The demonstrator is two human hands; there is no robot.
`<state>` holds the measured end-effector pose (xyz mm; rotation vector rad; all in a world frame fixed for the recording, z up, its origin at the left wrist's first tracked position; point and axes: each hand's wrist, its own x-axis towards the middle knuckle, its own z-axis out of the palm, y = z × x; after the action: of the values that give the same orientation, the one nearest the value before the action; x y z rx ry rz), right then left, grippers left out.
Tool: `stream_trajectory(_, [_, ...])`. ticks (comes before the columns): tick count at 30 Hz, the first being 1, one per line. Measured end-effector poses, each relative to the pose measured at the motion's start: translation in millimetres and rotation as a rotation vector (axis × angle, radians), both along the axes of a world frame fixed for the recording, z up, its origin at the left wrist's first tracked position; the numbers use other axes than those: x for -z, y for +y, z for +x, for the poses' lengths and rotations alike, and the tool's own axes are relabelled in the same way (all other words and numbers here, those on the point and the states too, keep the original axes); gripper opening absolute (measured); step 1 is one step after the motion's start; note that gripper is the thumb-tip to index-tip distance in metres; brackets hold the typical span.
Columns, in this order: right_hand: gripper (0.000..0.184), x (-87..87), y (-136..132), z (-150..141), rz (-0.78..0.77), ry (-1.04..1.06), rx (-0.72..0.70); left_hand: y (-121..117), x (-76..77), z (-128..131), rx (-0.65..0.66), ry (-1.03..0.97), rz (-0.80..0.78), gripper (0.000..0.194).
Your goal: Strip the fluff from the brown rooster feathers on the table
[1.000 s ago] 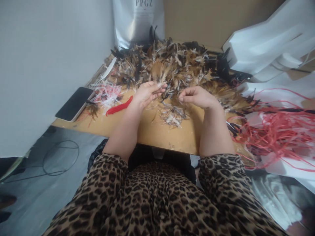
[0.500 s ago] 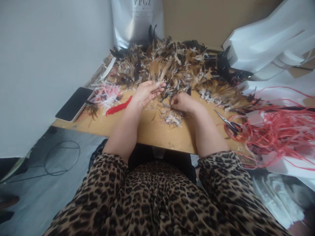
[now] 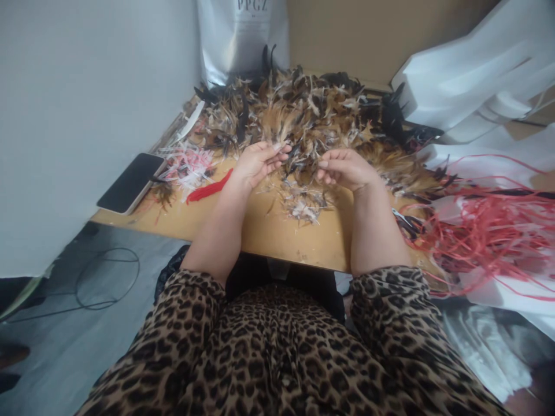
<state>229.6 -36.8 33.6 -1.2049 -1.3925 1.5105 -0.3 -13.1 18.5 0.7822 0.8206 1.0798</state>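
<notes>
The left hand [image 3: 256, 164] is held palm-up just above the table [image 3: 269, 231], its fingers [image 3: 277, 155] loosely curled together around what looks like a small bunch of feathers [image 3: 284, 130] that fans out beyond the fingertips; how firmly it grips cannot be told. The right hand [image 3: 346, 169] hovers beside it, a short gap apart, knuckles up, with thumb and fingertips drawn together as if pinching something small; what sits between them is too fine to make out.

Beyond both hands lies a big heap of feathers [image 3: 321, 110], brown, tan, white and black, spreading across the far half of the table. Just below and between the hands sits a smaller scatter of pale feather scraps [image 3: 303, 207] on the bare wood.

To the left of the left hand lies a red strip [image 3: 210, 188], and past it a tangle of pink and white trimmings [image 3: 186, 164]. Further left, at the table's edge, rests a dark phone [image 3: 130, 182], face up. To the right of the right forearm, scissors [image 3: 405, 221] lie partly under a mass of red string [image 3: 485, 231], which spills over white sheets [image 3: 477, 63]. Behind the heap stands a silver bag [image 3: 243, 34] with printed letters. The person's sleeves [image 3: 390, 312] carry a leopard print.
</notes>
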Motion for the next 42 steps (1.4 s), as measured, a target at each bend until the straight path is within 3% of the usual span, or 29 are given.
stream_trajectory(6, [0.031,1.0,2,4,0.016,-0.257,-0.075,2,2.6,-1,0.025,-0.018,0.026,0.013])
stream_trajectory(11, [0.021,8.0,8,-6,0.185,-0.617,-0.032,3,3.0,-1,0.022,-0.014,0.012,0.013])
stream_trajectory(16, [0.013,15.1,7,-23,0.267,-0.884,-0.167,3,3.1,0,0.012,-0.019,-0.01,0.014])
stream_trajectory(19, [0.012,16.8,5,-29,0.251,-0.905,-0.264,3,2.7,1,-0.006,-0.019,-0.026,0.014])
stream_trajectory(23, [0.015,11.1,2,-27,0.328,-0.82,-0.105,2,2.0,1,-0.013,-0.02,-0.029,0.014])
stream_trajectory(26, [0.014,6.5,-2,-28,0.347,-0.834,-0.147,2,1.5,0,0.005,-0.023,-0.01,0.014])
stream_trajectory(33, [0.007,1.6,-11,-47,0.384,-1.193,-0.31,2,1.3,0,0.014,-0.011,-0.001,0.016])
stream_trajectory(36, [0.008,-1.0,-9,-40,0.317,-1.028,-0.269,2,1.6,0,0.01,-0.006,-0.007,0.015])
stream_trajectory(42, [0.023,2.9,0,-19,0.126,-0.259,-0.109,2,1.2,2,-0.004,-0.02,-0.033,0.016])
